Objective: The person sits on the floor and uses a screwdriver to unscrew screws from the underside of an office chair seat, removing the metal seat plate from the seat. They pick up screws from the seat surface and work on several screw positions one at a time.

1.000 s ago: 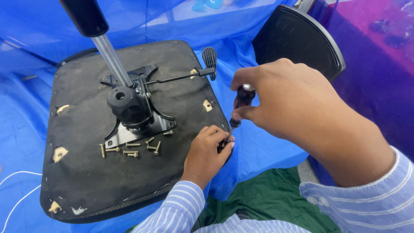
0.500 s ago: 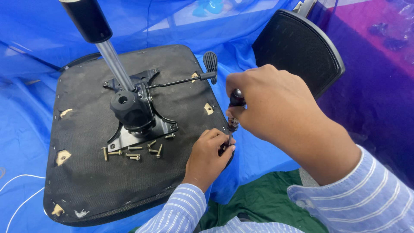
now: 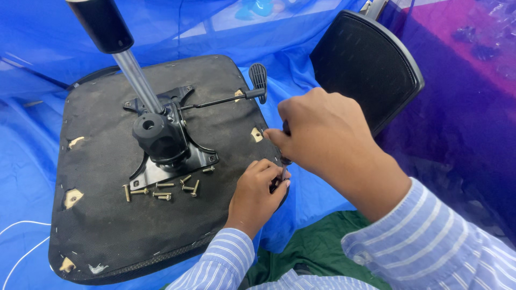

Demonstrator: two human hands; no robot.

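An upturned chair seat [image 3: 102, 215] is lying on a blue sheet [image 3: 27, 161], its black fabric underside facing up and torn in a few spots where pale wood is showing. A chrome gas cylinder [image 3: 137, 80] with a black upper sleeve is rising at a tilt from the black metal seat mechanism [image 3: 161, 142] bolted at the seat's centre. Just in front of that plate, a loose cluster of brass-coloured bolts [image 3: 161, 189] is resting on the fabric. A thin lever with a black paddle handle [image 3: 259, 80] is sticking out from the mechanism toward the seat's right edge.

At that right edge, the left hand [image 3: 255, 196] is resting on the seat, its fingers pinching together around the lower tip of a screwdriver [image 3: 284, 161]. The right hand [image 3: 322, 137] is hovering directly above, closing firmly around the screwdriver's dark handle, so that only a short stretch of the tool is showing between the two hands. Both arms are wearing blue striped sleeves. Further right, a black chair backrest [image 3: 365, 59] is leaning on the sheet, well apart from the seat.
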